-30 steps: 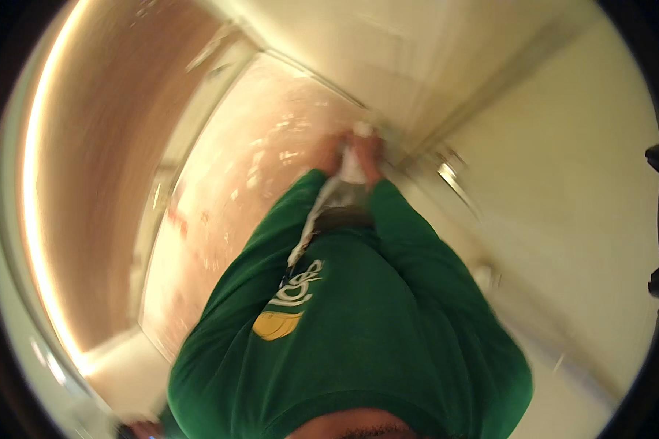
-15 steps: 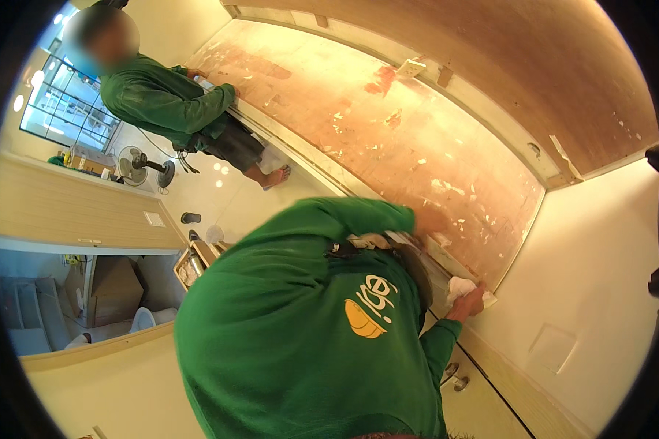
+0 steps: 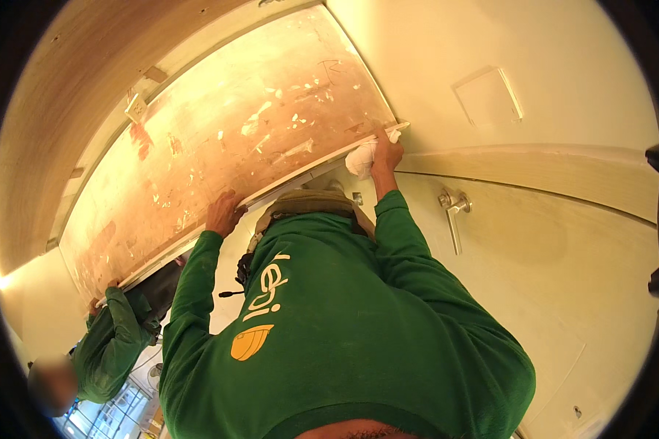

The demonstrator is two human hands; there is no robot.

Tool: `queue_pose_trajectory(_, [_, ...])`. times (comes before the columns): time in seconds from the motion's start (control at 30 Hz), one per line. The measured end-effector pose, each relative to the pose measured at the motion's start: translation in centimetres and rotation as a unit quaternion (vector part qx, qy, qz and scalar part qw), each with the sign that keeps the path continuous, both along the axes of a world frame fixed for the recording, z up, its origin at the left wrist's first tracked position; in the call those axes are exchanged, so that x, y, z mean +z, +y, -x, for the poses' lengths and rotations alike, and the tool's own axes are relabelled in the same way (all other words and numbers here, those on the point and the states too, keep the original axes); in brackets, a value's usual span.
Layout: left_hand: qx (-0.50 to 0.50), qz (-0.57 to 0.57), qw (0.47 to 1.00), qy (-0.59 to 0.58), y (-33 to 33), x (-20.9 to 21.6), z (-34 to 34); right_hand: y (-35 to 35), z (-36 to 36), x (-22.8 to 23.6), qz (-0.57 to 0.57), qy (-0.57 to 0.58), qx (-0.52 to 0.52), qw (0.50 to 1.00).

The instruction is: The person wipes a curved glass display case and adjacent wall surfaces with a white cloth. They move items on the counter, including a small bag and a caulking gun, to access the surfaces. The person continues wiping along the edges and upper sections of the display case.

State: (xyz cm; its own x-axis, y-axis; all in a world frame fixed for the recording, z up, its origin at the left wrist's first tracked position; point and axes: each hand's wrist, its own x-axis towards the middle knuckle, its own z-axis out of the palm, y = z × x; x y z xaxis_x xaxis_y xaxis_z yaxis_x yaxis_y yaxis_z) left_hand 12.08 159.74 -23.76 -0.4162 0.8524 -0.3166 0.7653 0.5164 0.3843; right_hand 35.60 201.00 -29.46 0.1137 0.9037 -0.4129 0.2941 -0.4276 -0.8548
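While a white cloth (image 3: 360,161) bunches at the front edge of the surface (image 3: 227,110), the right hand (image 3: 388,155) has its fingers clamped on it; the left hand (image 3: 225,214) touches that edge, its grip unclear, and a co-worker (image 3: 110,347) stands farther left.

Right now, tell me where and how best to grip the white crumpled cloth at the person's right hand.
I'd pinch the loose bulge of the white crumpled cloth, coming in from the person's left: that bunched part juts out uncovered on that side of the right hand, which covers part of the rest.
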Motion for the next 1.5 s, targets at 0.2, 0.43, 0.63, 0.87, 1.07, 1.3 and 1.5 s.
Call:
queue_pose_trajectory(0.2, [-0.01,-0.014,0.998,0.054,-0.7,-0.2,-2.0,-1.4,-2.5,0.5,0.063,0.169,-0.032,0.983])
queue_pose_trajectory(0.43, [-0.006,-0.005,0.996,0.092,-0.6,1.7,-2.6,-1.3,-4.2,1.6,0.114,0.284,-0.029,0.952])
queue_pose_trajectory(0.63, [0.005,-0.029,0.995,0.092,-1.1,3.7,-2.9,-1.8,-4.9,2.7,0.106,0.317,-0.026,0.942])
queue_pose_trajectory(0.87, [0.011,-0.03,0.999,0.044,-1.1,5.2,-2.6,-0.2,-6.0,2.9,0.108,0.531,-0.041,0.84])
queue_pose_trajectory(1.07, [0.013,-0.02,0.999,-0.026,-1.0,7.6,-2.1,0.5,-5.0,2.7,0.093,0.638,-0.007,0.764])
queue_pose_trajectory(1.3, [0.014,0.071,0.985,-0.157,-0.3,9.3,-1.0,0.8,-5.0,2.0,0.056,0.646,-0.06,0.759])
queue_pose_trajectory(1.5, [0.016,0.078,0.978,-0.195,-0.6,8.2,-0.7,0.7,-5.0,3.9,0.113,0.581,-0.21,0.778])
